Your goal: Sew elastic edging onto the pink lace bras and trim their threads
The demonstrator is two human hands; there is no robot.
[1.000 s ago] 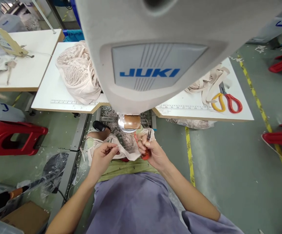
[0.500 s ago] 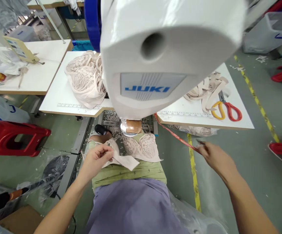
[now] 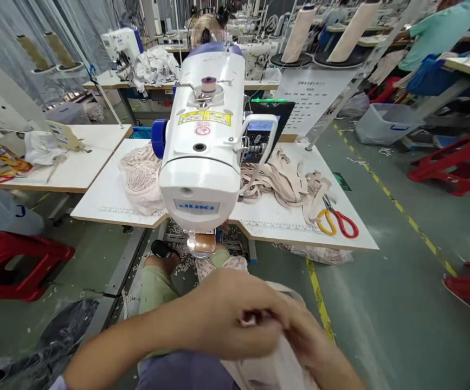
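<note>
My left hand reaches across in front of my lap, its fingers curled shut on a pale beige lace bra. Blurred by motion, it meets my right hand, whose fingers look bent inward and are partly hidden behind the left. What the right hand grips cannot be made out. Pale cloth of the bra hangs below both hands. More beige lace lies over my knees, beneath the head of a white JUKI sewing machine.
On the white machine table lie a heap of beige lace, beige straps and scissors with red and yellow handles. Red stools stand at both sides. A person in a light green top is far right.
My left hand has moved right and my right hand inward, so they now meet. The red cord stretched from my right hand is no longer visible. My view has tilted up.
</note>
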